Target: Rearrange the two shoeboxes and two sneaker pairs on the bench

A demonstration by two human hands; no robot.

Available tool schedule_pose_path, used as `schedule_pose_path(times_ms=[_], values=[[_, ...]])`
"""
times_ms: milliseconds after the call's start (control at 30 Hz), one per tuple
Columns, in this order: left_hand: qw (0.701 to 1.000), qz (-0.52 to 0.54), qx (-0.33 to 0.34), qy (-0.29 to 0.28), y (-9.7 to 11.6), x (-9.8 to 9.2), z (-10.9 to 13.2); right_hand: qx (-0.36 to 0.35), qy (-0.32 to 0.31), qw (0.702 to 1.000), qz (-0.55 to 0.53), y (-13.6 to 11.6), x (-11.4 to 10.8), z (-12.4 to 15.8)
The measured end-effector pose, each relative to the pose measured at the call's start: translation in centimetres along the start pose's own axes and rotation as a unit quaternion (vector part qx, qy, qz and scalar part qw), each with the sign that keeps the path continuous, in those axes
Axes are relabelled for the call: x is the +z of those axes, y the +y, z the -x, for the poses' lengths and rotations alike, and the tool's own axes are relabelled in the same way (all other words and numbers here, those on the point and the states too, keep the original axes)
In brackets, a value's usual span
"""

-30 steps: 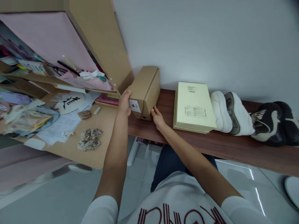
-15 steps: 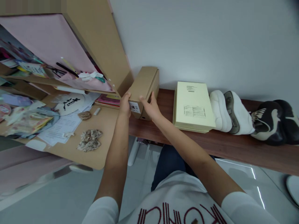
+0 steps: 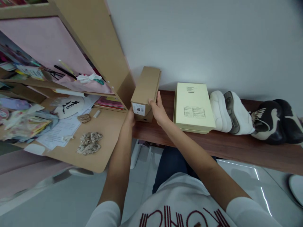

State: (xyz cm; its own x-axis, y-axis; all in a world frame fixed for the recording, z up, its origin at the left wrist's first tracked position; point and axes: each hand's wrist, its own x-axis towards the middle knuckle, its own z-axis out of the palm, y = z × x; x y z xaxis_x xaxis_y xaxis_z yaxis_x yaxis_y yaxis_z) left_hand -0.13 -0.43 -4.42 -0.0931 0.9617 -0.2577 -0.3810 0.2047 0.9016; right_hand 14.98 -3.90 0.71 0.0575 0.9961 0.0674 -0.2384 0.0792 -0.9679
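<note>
A brown cardboard shoebox [image 3: 148, 83] with a white label on its front end stands on the dark wooden bench, close to the side of the desk shelf. My left hand [image 3: 130, 119] is against the box's lower left front corner, and its fingers are mostly hidden beside it. On the other side, my right hand [image 3: 159, 110] grips the right front corner, thumb toward the front and fingers along the side. A pale yellow shoebox [image 3: 194, 104] lies right of my right hand, apart from it.
White shoes [image 3: 239, 113] and black-and-cream shoes [image 3: 272, 121] line the wooden bench [image 3: 236, 148] to the right. Left is a desk [image 3: 113, 129] with scrunchies [image 3: 90, 143], papers [image 3: 58, 134] and a white cap [image 3: 69, 106]. The shelf's side panel [image 3: 99, 44] rises beside the brown box.
My left hand has slid from the upper left edge of the brown box down to its lower front corner. My right hand has shifted slightly right, still on the box. The view has shifted a little.
</note>
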Motion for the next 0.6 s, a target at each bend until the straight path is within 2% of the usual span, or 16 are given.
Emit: schedule_pose_path(times_ms=[133, 200, 267, 400, 500, 600], values=[[0.992, -0.033, -0.085, 0.089, -1.1, -0.8, -0.4, -0.014, -0.002, 1.000, -0.015, -0.8, -2.2, 0.9], [0.989, -0.030, -0.083, 0.118, -1.1, -1.2, -0.6, -0.008, 0.006, 1.000, -0.014, -0.8, -3.3, 1.1], [0.991, -0.017, -0.055, 0.120, -0.7, -1.7, -0.9, 0.005, 0.018, 1.000, -0.013, -0.5, -4.1, 1.0], [0.996, -0.002, 0.010, 0.087, 1.5, -2.8, -1.5, -0.006, 0.042, 0.999, 0.006, 0.6, -5.0, 0.2], [0.995, -0.002, 0.061, 0.084, 3.3, -3.4, -2.1, -0.016, 0.051, 0.998, 0.019, 1.4, -4.8, -0.2], [0.991, 0.000, 0.108, 0.084, 4.3, -3.5, -2.4, 0.016, 0.057, 0.998, 0.002, 2.1, -4.3, 0.0]])
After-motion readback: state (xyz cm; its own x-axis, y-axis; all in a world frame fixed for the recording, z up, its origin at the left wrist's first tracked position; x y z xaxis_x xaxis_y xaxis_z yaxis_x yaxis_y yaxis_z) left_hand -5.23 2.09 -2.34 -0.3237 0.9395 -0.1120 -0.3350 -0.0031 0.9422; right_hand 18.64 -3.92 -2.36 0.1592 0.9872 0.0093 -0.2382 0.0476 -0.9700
